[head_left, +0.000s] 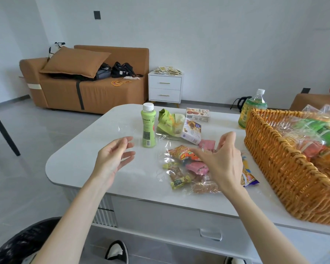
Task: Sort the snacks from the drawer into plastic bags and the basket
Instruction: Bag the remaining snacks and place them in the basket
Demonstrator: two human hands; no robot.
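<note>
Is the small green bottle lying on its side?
No, the small green bottle stands upright on the table, white cap on top.

Basket cropped at right, yellow packet half hidden, perhaps chips
</note>
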